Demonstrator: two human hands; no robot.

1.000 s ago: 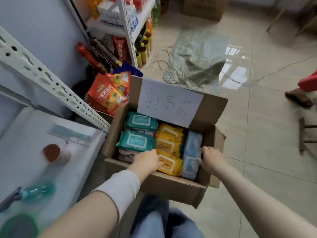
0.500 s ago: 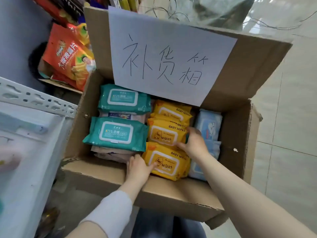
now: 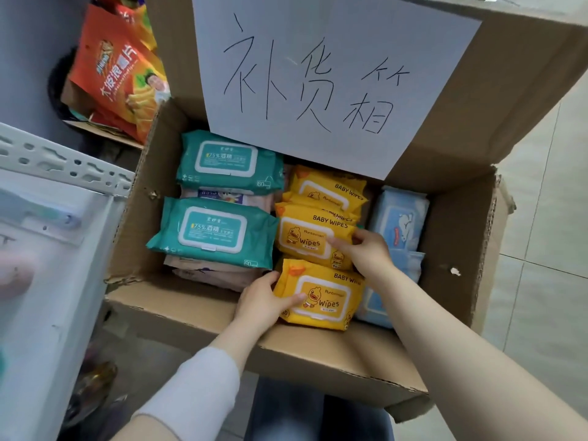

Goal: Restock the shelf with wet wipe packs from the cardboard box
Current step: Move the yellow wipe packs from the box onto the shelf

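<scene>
1. Yellow baby wipes pack (image 3: 321, 297), lowest of three in a column at centre frame: inside the cardboard box (image 3: 451, 224), flat, label and flip lid facing up. Long axis left to right across the frame, right end tipped slightly lower, print upright to the viewer.
2. Held at its left end by the left hand (image 3: 264, 300): thumb laid over the top face, fingers curled round the edge beneath. Pack directly to the right of that hand.
3. Second yellow pack (image 3: 305, 237) just above in the frame, same lie and same long axis, touching the first. Pinched at its right end by the right hand (image 3: 366, 253), fingers curled over the edge onto the label, pack to the left of the hand.
4. Third yellow pack (image 3: 327, 189) higher again, partly tucked under the paper sign (image 3: 318, 74).
5. Box open, filling the middle of the frame:
   - Left column: two teal alcohol wipes packs (image 3: 210, 232), flat, on top of pink packs (image 3: 210, 276).
   - Right column: pale blue packs (image 3: 397, 218) against the right wall.
6. Sign: white sheet with handwritten characters, fixed to the raised rear flap at upper centre.
7. White shelf (image 3: 47, 281) along the left edge, blurred, with a slotted rail (image 3: 63, 160) across its top.
8. Orange chip bags (image 3: 121, 78) at upper left.
9. White sleeve (image 3: 197, 386) on the left forearm at lower left; right forearm bare.
</scene>
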